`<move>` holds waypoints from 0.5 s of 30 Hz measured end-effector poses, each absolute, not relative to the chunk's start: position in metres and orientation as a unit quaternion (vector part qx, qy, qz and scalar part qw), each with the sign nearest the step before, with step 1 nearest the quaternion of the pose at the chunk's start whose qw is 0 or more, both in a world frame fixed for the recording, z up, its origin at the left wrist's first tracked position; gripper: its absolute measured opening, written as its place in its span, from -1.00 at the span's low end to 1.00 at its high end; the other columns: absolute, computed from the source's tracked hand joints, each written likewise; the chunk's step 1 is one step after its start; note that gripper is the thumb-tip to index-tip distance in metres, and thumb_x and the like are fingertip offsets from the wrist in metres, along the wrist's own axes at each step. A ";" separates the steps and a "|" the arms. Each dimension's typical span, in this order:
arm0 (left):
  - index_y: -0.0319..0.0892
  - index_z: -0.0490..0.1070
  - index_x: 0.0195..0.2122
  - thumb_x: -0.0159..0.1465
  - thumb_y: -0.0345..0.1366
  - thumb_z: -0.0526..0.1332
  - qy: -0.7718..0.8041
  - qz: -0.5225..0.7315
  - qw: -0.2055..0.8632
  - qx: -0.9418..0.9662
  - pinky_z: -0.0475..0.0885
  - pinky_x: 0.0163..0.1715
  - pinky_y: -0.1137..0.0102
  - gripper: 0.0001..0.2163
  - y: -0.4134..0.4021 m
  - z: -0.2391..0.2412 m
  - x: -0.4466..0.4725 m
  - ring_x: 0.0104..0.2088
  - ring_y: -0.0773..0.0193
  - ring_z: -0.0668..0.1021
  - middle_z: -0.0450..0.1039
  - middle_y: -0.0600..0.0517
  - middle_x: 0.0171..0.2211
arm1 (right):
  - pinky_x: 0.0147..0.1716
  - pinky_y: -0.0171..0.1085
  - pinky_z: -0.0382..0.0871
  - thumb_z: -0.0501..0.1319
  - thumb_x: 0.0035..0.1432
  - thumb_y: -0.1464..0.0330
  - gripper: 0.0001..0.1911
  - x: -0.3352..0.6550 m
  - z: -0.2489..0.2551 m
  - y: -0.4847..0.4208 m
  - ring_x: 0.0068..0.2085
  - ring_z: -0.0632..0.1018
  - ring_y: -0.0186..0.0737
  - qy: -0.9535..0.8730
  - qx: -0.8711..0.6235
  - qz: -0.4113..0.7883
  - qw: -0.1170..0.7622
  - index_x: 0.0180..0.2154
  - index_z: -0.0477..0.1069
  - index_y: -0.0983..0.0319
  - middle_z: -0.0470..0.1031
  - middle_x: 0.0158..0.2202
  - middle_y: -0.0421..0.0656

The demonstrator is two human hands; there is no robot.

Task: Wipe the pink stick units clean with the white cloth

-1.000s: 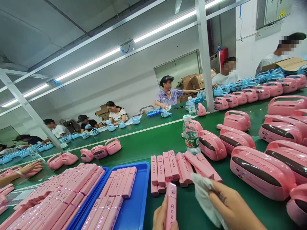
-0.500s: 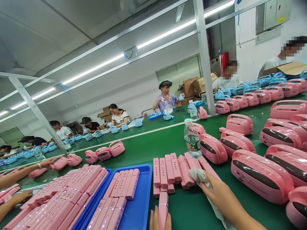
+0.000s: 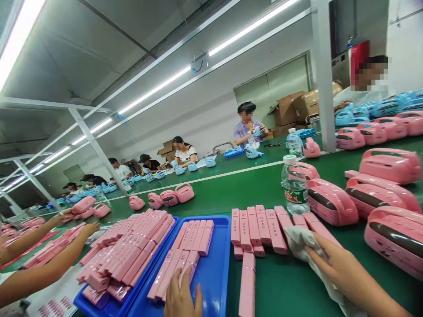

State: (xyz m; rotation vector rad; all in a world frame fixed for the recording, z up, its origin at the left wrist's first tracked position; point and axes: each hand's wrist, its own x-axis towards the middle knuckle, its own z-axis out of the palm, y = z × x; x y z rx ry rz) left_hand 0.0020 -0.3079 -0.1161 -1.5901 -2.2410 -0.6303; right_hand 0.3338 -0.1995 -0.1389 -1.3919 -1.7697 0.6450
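Head view: a pink bar [image 3: 247, 284] lay loose on the green belt [image 3: 280, 286], just beside the blue tray [image 3: 214, 273], within easy reach. The left hand [image 3: 183, 297] was laid flat and open on the bars in that tray [image 3: 185, 259], gripping nothing. A white cloth [image 3: 302, 240] was pinned under the right hand [image 3: 340, 268], apparently kept ready for wiping. A bottle [image 3: 294, 185] and pink speakers [image 3: 330, 202] were ranged behind.

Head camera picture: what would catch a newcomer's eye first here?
Pink everywhere: rows of pink bars lie on the green table, more fill the blue tray where the left hand rests, and pink handled cases crowd the right side. The right hand presses a white cloth beside the bars, and a water bottle stands behind them.
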 end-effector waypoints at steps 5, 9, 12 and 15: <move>-0.47 0.26 -0.03 0.16 -0.51 -0.06 -0.841 -0.130 0.058 -0.522 0.21 -0.11 0.07 -0.65 -0.304 -0.113 -0.024 -0.10 -0.19 0.34 0.27 -0.33 -0.15 | -0.26 -0.16 0.38 -0.06 0.07 0.04 -0.56 0.334 -0.136 -0.205 -0.21 0.50 0.01 -0.670 -0.560 0.248 0.419 -0.08 0.25 0.09 0.52 -0.25 -0.14; -0.36 0.25 -0.21 0.17 -0.40 -0.03 -0.826 -0.207 -0.063 -0.520 0.27 -0.17 0.13 -0.80 -0.301 -0.119 -0.024 -0.17 -0.10 0.43 0.35 -0.30 -0.23 | -0.33 -0.19 0.40 -0.05 0.07 0.02 -0.57 0.330 -0.132 -0.212 -0.29 0.50 -0.02 -0.682 -0.525 0.276 0.428 -0.14 0.28 0.13 0.52 -0.36 -0.15; -0.18 0.14 -0.32 0.20 -0.27 -0.13 -0.809 -0.282 -0.152 -0.493 0.35 -0.44 0.27 -0.85 -0.305 -0.124 -0.011 -0.45 0.10 0.50 0.39 -0.12 -0.41 | -0.25 -0.19 0.41 -0.05 0.07 -0.01 -0.49 0.325 -0.128 -0.217 -0.21 0.50 0.00 -0.676 -0.503 0.325 0.430 -0.09 0.26 0.19 0.52 -0.27 -0.10; -0.17 0.02 -0.23 0.17 -0.19 -0.03 -0.716 -0.447 -0.278 -0.458 0.25 -0.65 0.43 -0.79 -0.311 -0.131 0.022 -0.68 0.29 0.42 0.43 -0.02 -0.50 | -0.02 -0.14 0.31 -0.06 0.04 -0.07 -0.36 0.319 -0.124 -0.223 0.05 0.35 0.08 -0.664 -0.496 0.367 0.424 -0.02 0.21 0.26 0.42 -0.03 0.01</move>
